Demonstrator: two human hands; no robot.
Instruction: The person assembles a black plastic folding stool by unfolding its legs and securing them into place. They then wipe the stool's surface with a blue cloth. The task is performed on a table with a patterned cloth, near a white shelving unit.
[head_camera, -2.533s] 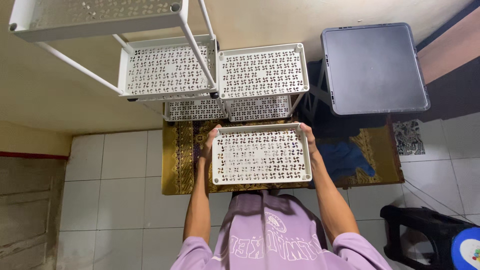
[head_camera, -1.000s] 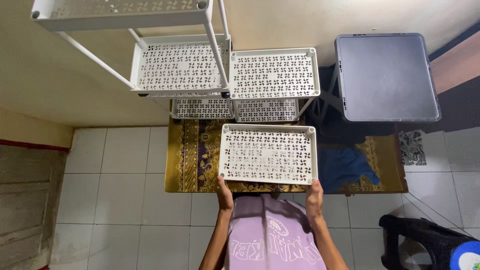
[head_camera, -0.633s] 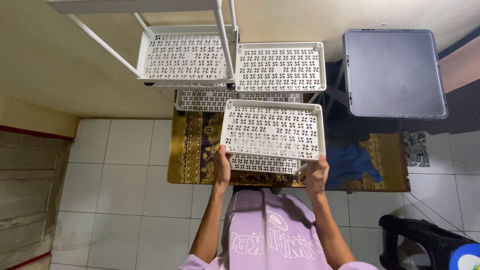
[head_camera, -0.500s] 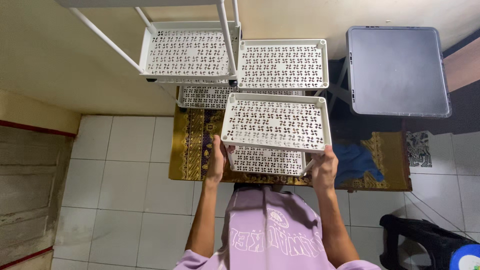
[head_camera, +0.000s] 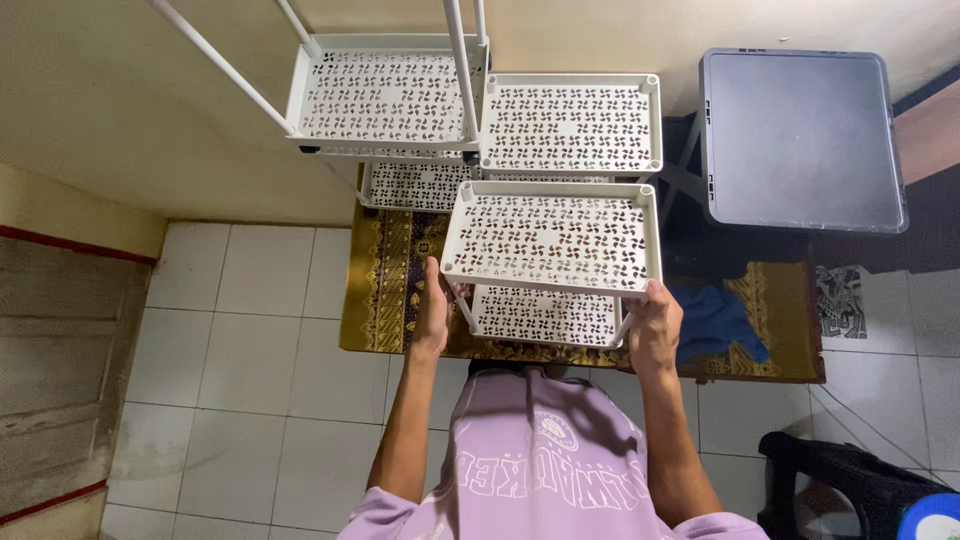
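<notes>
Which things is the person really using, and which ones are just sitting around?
In use:
- white tray unit, two perforated tiers on short legs
- left hand at its near left corner
- right hand at its near right corner
- white rack and stacked trays right behind it

Just sitting around:
- grey folding table
- patterned rug
- blue cloth
- black stool
</notes>
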